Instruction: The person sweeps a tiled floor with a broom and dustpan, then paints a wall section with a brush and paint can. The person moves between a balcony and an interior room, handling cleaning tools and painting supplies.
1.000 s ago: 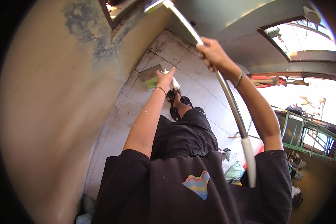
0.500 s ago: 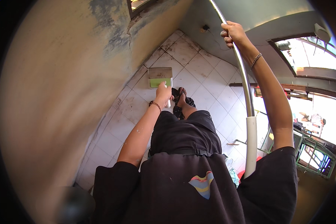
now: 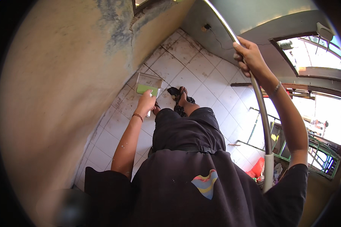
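Observation:
My left hand (image 3: 146, 102) is closed round the pale handle of a flat, dustpan-shaped tool (image 3: 146, 88). Its tray is green with a see-through front part and a toothed line across it. It is held over the tiles near the left wall. My right hand (image 3: 251, 56), raised at the upper right, grips a long shiny metal pole (image 3: 262, 102). The pole slants down to a white sleeve (image 3: 268, 172) beside my right upper arm; its top end runs out of view.
Stained white floor tiles (image 3: 201, 81) lie ahead. Dark cloth (image 3: 189, 106) lies by my sandalled feet. A cracked wall (image 3: 75, 90) rises on the left. At right are a green metal frame (image 3: 261, 117), a red bag (image 3: 257, 168) and a bright opening. A socket with a cord (image 3: 205, 27) is on the far wall.
My left hand has shifted left with the dustpan-shaped tool, now tilted. My right hand has moved down and right, and the pole's lower end has swung to the right.

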### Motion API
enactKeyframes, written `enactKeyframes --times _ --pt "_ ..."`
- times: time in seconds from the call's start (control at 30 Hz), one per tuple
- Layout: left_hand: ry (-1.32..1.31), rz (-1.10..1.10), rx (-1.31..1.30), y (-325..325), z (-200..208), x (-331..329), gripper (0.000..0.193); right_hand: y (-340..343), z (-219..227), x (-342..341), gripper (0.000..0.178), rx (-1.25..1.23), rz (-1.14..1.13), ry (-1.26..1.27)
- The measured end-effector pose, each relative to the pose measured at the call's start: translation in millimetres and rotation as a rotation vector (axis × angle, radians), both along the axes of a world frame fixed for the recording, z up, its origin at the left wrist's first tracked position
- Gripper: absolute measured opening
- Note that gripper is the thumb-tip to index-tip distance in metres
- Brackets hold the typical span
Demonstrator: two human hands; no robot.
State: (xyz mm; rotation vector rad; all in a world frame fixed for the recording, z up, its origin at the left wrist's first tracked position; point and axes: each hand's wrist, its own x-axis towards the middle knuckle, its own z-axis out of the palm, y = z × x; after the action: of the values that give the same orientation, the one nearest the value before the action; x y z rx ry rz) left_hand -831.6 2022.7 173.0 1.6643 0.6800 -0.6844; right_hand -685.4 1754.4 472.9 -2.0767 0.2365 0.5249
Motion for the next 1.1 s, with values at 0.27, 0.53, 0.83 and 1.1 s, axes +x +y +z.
enactKeyframes --times 0.27,0.53,0.83,1.1 --pt "-0.072 -0.056 0.040 13.9 -7.3 -7.4 0.055 22.7 -28.3 -45.8 0.040 0.079 0.110 0.188" --pt "-0.067 -0.017 0.042 17.7 9.5 -2.6 0.054 1.6 -18.5 -30.7 0.044 0.047 -0.030 -0.011" --pt "-0.111 -0.070 0.090 11.0 4.2 -0.4 0.049 -1.0 -39.1 -83.3 0.046 0.073 0.072 0.175" --pt "-0.122 -0.132 0.124 11.5 11.1 -0.9 0.047 -2.8 -44.0 -44.1 0.043 0.139 -0.063 0.038"
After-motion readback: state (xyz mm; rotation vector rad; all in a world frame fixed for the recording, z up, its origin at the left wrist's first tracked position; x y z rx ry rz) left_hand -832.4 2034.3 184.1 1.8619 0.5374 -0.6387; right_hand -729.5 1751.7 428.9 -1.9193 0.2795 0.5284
